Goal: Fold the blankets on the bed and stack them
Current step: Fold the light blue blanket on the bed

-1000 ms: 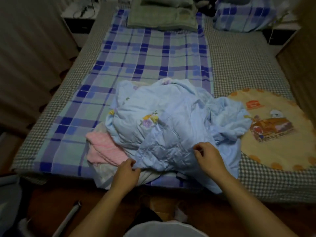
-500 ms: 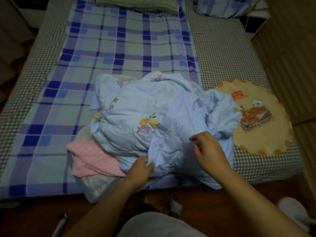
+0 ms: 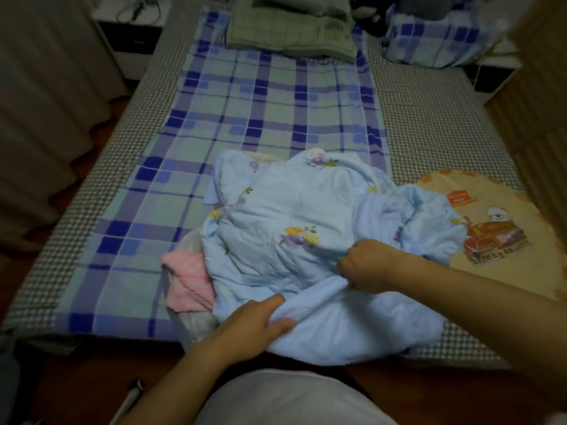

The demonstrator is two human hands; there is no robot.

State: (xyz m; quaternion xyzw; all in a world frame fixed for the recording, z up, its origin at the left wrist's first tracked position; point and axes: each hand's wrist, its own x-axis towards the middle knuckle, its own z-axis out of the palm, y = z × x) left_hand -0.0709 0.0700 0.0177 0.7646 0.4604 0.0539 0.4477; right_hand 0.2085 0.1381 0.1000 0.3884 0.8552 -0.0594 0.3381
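Both hands grip a crumpled light-blue floral blanket (image 3: 294,210) on the bed (image 3: 429,124): left hand (image 3: 257,323) pinching its near edge, right hand (image 3: 368,265) clutching a fold.

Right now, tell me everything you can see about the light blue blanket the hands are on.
The light blue blanket is soft, quilted-looking cloth with small yellow and purple flower prints. It lies unfolded in a crumpled heap near the foot of the bed, its near edge drooping over the side. The left hand grips a fold at the near edge; the right hand pinches it. It overlaps a pink blanket.
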